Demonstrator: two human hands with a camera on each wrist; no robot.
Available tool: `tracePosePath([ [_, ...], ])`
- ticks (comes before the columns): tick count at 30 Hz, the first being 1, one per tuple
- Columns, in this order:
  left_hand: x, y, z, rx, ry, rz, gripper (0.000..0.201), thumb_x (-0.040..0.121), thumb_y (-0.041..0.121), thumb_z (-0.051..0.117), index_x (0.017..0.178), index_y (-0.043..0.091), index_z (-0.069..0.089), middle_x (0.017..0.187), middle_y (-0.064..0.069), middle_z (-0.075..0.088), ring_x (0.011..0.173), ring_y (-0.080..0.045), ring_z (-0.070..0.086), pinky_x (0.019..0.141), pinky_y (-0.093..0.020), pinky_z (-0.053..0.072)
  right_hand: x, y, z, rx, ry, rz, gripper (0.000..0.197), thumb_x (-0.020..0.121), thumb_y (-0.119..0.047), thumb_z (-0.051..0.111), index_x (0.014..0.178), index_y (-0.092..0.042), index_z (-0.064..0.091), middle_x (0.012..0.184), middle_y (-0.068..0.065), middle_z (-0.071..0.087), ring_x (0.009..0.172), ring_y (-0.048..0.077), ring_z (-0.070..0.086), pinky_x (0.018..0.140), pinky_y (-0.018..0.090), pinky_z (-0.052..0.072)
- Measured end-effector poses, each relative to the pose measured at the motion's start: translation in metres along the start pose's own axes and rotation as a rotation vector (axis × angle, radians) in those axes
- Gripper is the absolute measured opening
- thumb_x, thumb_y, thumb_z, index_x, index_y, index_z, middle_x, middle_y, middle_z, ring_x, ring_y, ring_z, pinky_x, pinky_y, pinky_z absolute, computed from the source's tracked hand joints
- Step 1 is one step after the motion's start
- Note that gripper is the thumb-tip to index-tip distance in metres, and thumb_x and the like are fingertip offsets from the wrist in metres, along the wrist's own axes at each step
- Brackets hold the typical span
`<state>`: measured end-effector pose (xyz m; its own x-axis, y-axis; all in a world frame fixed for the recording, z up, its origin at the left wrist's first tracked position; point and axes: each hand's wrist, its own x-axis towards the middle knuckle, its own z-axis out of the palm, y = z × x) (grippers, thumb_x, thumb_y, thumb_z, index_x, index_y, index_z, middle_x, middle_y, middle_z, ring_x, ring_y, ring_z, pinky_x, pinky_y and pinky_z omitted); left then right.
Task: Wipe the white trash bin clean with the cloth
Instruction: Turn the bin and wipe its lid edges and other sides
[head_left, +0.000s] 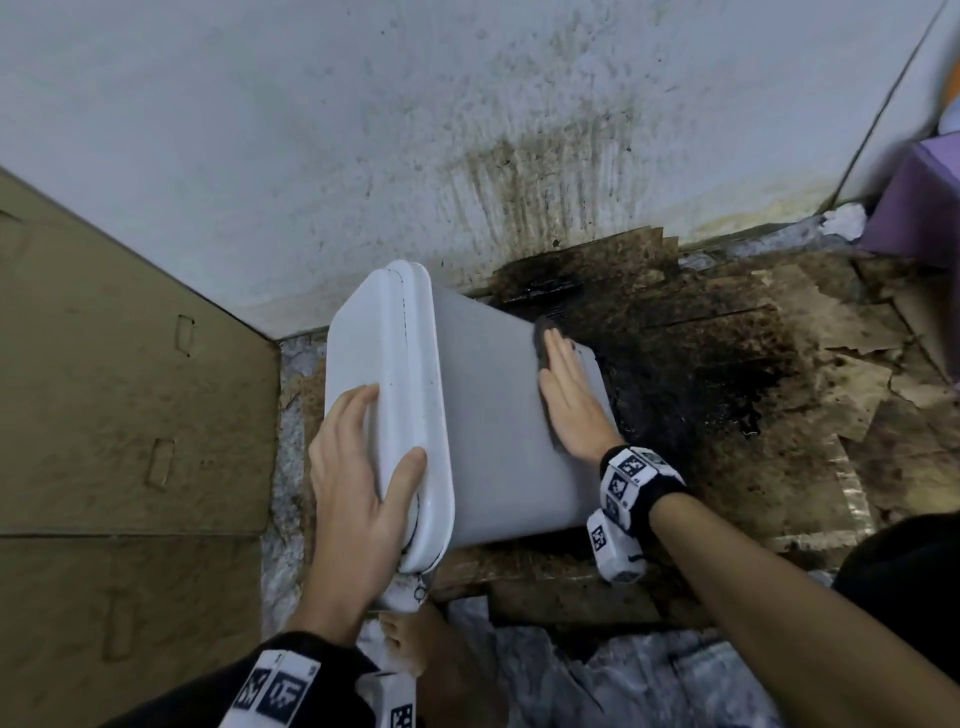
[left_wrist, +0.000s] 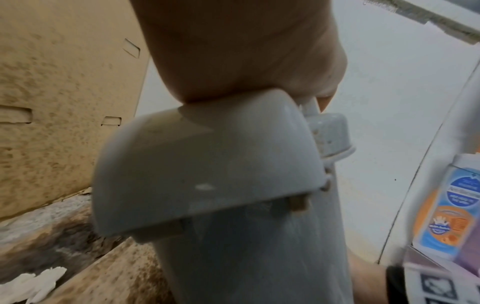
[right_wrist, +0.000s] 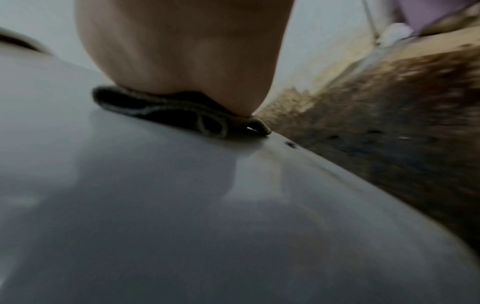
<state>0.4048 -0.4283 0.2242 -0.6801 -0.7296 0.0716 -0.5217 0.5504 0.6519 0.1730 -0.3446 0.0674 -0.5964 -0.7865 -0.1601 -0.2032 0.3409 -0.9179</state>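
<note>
Fingers (head_left: 558, 358) of the right hand (head_left: 574, 400) press flat on a dark folded cloth (right_wrist: 166, 112) against the smooth white plastic trash bin (head_left: 488, 415), tipped over stained cardboard flooring (head_left: 727, 364), while the left hand (head_left: 358, 467) grips its rounded lid (head_left: 384, 364).

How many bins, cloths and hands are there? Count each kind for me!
White trash bin: 1
Dark cloth, under the right hand: 1
Hands: 2, the left hand gripping the bin's lid end and the right hand pressing flat on the cloth
Total: 4
</note>
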Motion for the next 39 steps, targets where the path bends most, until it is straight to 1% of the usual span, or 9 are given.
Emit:
tracePosePath([
  [4,0.000,0.002,0.002,-0.003,-0.001,0.017,0.066,0.098,0.058,0.043,0.155,0.023,0.037,0.159,0.007,0.033,0.150,-0.015,0.024,0.124,-0.051,0.024,0.000,0.037,-0.016,0.042,0.000,0.228,0.055,0.113,-0.027,0.024,0.164,-0.019,0.004,0.172,-0.004,-0.005,0.156,0.006,-0.008,0.122,0.023,-0.005],
  [7,0.000,0.006,0.004,0.011,-0.004,0.029,0.066,0.099,0.057,0.043,0.155,0.023,0.037,0.159,0.006,0.034,0.150,-0.015,0.025,0.123,-0.053,0.024,0.003,0.036,-0.015,0.089,0.025,0.277,0.056,0.112,-0.025,0.025,0.164,-0.019,0.004,0.172,-0.004,-0.004,0.157,0.010,-0.008,0.125,0.029,-0.005],
  [10,0.001,0.006,0.004,0.012,0.006,0.024,0.067,0.098,0.060,0.043,0.154,0.023,0.037,0.159,0.006,0.034,0.150,-0.014,0.024,0.122,-0.054,0.025,0.006,0.019,-0.011,0.122,0.044,0.268,0.056,0.112,-0.023,0.026,0.164,-0.018,0.005,0.172,-0.003,-0.006,0.157,0.010,-0.010,0.126,0.029,-0.006],
  [13,0.001,0.008,0.004,0.014,-0.004,0.023,0.069,0.098,0.062,0.042,0.155,0.023,0.036,0.160,0.006,0.033,0.150,-0.015,0.024,0.122,-0.054,0.025,0.005,-0.018,-0.007,0.171,0.008,0.180,0.056,0.112,-0.023,0.025,0.164,-0.021,0.003,0.171,-0.006,-0.009,0.155,0.006,-0.013,0.127,0.032,-0.006],
  [19,0.002,0.012,0.005,0.026,-0.011,0.014,0.071,0.096,0.063,0.043,0.155,0.024,0.036,0.159,0.006,0.033,0.149,-0.018,0.026,0.121,-0.053,0.027,0.006,-0.101,0.007,0.162,-0.101,-0.165,0.056,0.113,-0.023,0.027,0.164,-0.022,0.004,0.170,-0.011,-0.008,0.154,0.001,-0.015,0.122,0.018,-0.008],
  [24,0.001,0.007,0.004,0.013,0.000,0.007,0.071,0.096,0.063,0.042,0.156,0.024,0.036,0.160,0.006,0.033,0.150,-0.016,0.025,0.122,-0.051,0.025,0.009,-0.074,0.000,0.019,-0.125,-0.329,0.056,0.113,-0.026,0.027,0.164,-0.019,0.003,0.171,-0.009,-0.007,0.156,0.002,-0.012,0.126,0.022,-0.005],
  [28,0.000,0.002,0.002,0.033,-0.005,0.004,0.071,0.097,0.062,0.042,0.156,0.023,0.035,0.160,0.006,0.032,0.151,-0.017,0.024,0.123,-0.048,0.024,0.019,-0.011,-0.011,-0.032,-0.090,-0.122,0.056,0.113,-0.025,0.027,0.163,-0.016,0.004,0.171,-0.003,-0.005,0.157,0.011,-0.009,0.128,0.030,-0.003],
  [32,0.001,0.003,0.004,0.036,-0.003,0.024,0.068,0.098,0.059,0.042,0.156,0.023,0.036,0.160,0.007,0.032,0.152,-0.015,0.024,0.124,-0.042,0.021,0.018,0.032,-0.025,-0.020,-0.047,0.132,0.055,0.113,-0.027,0.027,0.164,-0.018,0.008,0.171,-0.005,-0.001,0.158,0.011,-0.006,0.118,0.017,-0.006],
  [39,0.001,0.000,0.003,0.031,0.007,0.006,0.073,0.097,0.063,0.042,0.157,0.022,0.035,0.160,0.005,0.032,0.150,-0.018,0.025,0.123,-0.049,0.024,0.019,0.000,-0.014,0.077,-0.026,0.183,0.055,0.112,-0.023,0.024,0.164,-0.018,0.006,0.171,-0.006,-0.005,0.157,0.013,-0.013,0.122,0.024,-0.010],
])
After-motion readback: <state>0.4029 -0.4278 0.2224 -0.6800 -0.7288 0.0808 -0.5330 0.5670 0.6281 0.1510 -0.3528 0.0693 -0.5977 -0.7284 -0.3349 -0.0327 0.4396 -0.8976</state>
